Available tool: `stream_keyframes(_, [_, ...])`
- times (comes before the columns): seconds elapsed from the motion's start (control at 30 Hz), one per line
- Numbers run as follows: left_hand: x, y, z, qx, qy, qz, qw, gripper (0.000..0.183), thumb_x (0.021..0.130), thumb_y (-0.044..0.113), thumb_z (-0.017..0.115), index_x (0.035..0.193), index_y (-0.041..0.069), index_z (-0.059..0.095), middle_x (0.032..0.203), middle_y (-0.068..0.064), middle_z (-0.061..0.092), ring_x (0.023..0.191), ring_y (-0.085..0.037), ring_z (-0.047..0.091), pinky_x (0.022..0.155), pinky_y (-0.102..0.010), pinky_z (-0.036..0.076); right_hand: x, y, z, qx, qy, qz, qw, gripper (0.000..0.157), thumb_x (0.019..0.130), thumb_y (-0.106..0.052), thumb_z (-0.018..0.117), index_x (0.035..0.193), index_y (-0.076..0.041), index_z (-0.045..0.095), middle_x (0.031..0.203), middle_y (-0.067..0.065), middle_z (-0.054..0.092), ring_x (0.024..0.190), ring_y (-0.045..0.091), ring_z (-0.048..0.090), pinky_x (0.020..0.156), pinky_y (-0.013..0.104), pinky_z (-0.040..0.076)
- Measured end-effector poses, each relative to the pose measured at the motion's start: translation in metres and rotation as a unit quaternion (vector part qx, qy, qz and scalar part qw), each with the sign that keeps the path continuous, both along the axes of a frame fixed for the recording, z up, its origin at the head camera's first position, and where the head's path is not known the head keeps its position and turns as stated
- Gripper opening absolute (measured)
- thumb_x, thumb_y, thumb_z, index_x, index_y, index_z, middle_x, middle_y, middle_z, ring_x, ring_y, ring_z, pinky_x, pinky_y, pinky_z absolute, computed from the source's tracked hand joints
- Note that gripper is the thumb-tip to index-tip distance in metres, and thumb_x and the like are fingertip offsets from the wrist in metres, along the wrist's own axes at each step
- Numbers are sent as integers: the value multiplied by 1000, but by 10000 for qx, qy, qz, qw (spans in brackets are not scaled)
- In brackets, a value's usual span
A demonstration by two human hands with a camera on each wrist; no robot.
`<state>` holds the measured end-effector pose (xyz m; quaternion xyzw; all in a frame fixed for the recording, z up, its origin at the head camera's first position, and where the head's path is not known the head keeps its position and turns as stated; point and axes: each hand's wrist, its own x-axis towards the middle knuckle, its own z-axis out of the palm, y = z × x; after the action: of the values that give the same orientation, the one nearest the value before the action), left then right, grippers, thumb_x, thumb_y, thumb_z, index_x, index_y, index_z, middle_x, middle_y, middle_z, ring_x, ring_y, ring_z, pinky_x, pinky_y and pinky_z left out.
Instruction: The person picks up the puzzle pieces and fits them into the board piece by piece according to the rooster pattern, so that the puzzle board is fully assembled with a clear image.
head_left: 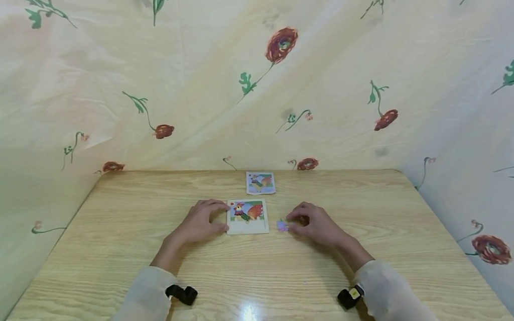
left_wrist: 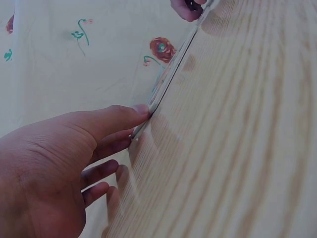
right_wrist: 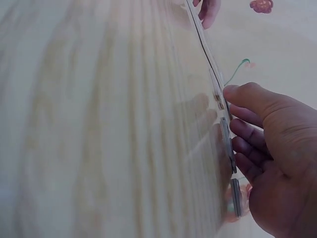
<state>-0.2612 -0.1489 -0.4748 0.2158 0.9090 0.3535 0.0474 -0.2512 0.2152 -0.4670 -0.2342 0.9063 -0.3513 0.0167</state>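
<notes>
A square puzzle board (head_left: 249, 230) with a pale frame lies flat, showing a rooster picture across its upper part and a bare white strip below. My left hand (head_left: 202, 221) holds the board by its left side, fingers at the upper corner and thumb at the lower one. To the board's right lies a small purple-blue puzzle piece (head_left: 282, 225). My right hand (head_left: 316, 224) pinches this piece at its right edge with thumb and fingertips. In the right wrist view, further flat pieces (right_wrist: 227, 144) lie beside the curled fingers, partly hidden from the head view by the hand.
Behind the board lies a printed card (head_left: 261, 183) with the same rooster picture. All of this is on a light wooden table (head_left: 247, 272). A flowered cloth (head_left: 205, 84) hangs along the table's back and sides.
</notes>
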Motion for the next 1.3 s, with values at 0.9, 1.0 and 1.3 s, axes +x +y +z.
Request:
stream_keyframes(0.9, [0,-1,-4,77,45,-57,9999,52,93,34,76,141,21,64,153,-7,53,148,-38,36,119,-67,25,2,-1,-8,43,-12,1,10000,19,92,-20,79,110,-15,77,114,4,64,85,18,48,72,25,41])
stream_keyframes(1.0, [0,-1,-5,69,74,-59,9999,52,93,34,76,141,21,64,153,-7,53,148,-38,37,119,-67,25,3,-2,-8,34,23,-6,10000,20,91,-21,80,110,-15,78,113,4,64,86,18,48,71,25,41])
stream_keyframes(1.3, [0,-2,-6,62,96,-64,9999,52,93,34,75,142,20,63,154,-8,52,148,-39,36,118,-68,25,0,-15,-9,-50,421,-60,9991,17,89,-22,83,104,-16,79,112,2,67,91,16,54,76,25,46])
